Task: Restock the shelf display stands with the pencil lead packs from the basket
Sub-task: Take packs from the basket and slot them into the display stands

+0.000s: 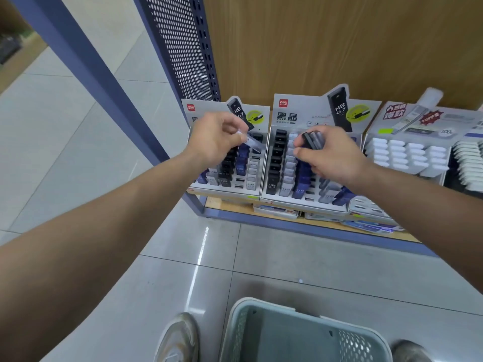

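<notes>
- A slim, translucent plastic lead pack (252, 141) is pinched between the thumb and curled fingers of the left hand (217, 138), above the left tiered white cardboard display stand (224, 190).
- A bundle of dark, glossy rectangular packs (312, 139) is clasped in the right hand (332, 155), fingers curled round it, over the second cardboard stand (303, 201).
- A pale green perforated plastic basket (274, 305) is set on the glossy tiled floor (261, 257).

Bright even light, glare streak on floor tiles (201, 246), wide-angle edge bending

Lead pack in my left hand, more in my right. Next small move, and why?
Probably slot the pale pack your left hand pinches into the left display stand; it shows empty slots, and your right hand holds spare packs.
</notes>
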{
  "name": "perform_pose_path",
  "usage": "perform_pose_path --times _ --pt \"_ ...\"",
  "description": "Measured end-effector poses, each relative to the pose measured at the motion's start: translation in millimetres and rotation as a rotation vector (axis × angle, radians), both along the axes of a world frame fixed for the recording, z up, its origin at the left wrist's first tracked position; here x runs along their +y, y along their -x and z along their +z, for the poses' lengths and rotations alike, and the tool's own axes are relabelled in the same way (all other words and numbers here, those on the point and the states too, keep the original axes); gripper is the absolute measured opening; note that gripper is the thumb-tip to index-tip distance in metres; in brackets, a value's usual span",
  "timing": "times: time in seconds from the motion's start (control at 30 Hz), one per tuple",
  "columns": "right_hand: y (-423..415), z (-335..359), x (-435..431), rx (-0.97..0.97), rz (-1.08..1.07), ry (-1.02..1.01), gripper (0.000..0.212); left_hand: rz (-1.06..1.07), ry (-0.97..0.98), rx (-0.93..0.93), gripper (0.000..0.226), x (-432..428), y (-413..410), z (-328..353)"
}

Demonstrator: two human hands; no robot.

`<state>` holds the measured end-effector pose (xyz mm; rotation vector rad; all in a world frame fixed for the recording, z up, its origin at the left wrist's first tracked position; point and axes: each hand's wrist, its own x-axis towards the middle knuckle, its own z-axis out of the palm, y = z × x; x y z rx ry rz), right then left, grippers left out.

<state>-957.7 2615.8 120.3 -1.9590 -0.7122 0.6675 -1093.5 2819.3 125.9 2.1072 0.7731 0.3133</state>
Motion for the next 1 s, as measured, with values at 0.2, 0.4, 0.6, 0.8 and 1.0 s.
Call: perform_pose_path --times 0.2,0.4,0.6,0.8,1.0 --pt "2.0 -11.8 2.1 -0.101 0.097 0.005 0.007 -0.209 -0.195 0.154 0.010 2.2 -13.2 -15.2" --pt "-0.7 -12.3 0.2 -0.074 0.081 -0.022 0.007 -0.310 -0.339 0.230 0.012 1.9 -23.3 -20.0" --pt "-0.7 -11.2 -2.9 -0.080 0.084 -0.023 0.009 -0.318 -0.391 0.235 0.011 3.5 -23.3 -21.9" --pt "-3.3 -11.8 -4.8 -0.093 0.079 -0.007 0.009 -0.342 -0.341 0.264 0.018 3.3 -21.4 -18.3" --pt "-3.1 -12.5 -3.2 -0.117 0.082 0.012 0.009 -0.465 -0.431 0.324 0.022 0.0 -25.0 -12.7"
